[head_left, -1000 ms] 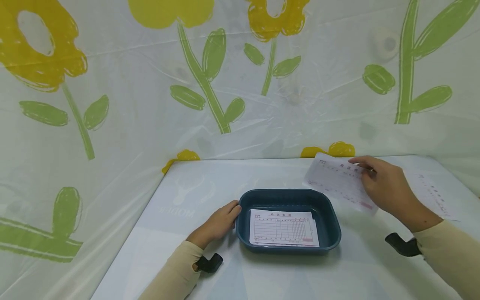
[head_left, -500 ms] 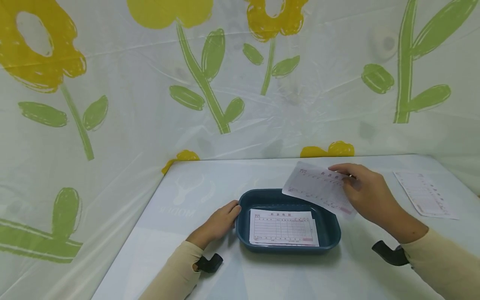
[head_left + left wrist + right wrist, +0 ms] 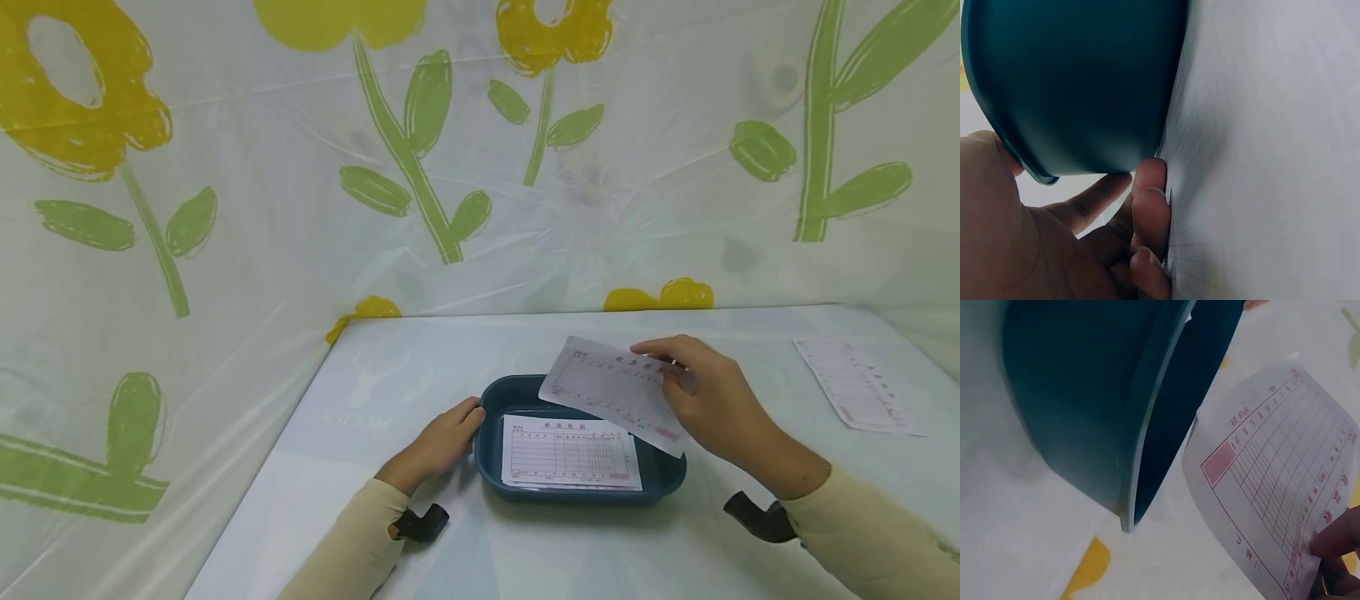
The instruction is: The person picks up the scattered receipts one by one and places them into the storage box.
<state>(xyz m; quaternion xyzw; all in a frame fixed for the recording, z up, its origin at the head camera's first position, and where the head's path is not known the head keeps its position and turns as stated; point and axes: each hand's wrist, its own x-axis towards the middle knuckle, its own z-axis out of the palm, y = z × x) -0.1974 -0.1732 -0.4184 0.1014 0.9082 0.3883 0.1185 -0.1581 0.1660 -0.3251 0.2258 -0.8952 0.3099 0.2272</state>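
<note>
Right of centre in the head view, a printed sheet (image 3: 600, 387) slants over the tray (image 3: 517, 397), hiding part of its far rim; the small print is unreadable. The right hand (image 3: 712, 400) pinches the sheet's upper edge, some fingers cut off in the right wrist view. The left hand (image 3: 438, 442) holds the tray's left end, thumb partly hidden by the rim. Stacked slips (image 3: 570, 454) lie inside, their number unclear.

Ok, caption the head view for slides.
Left hand holds a blue-green tray; right hand holds a printed form above it.
</note>
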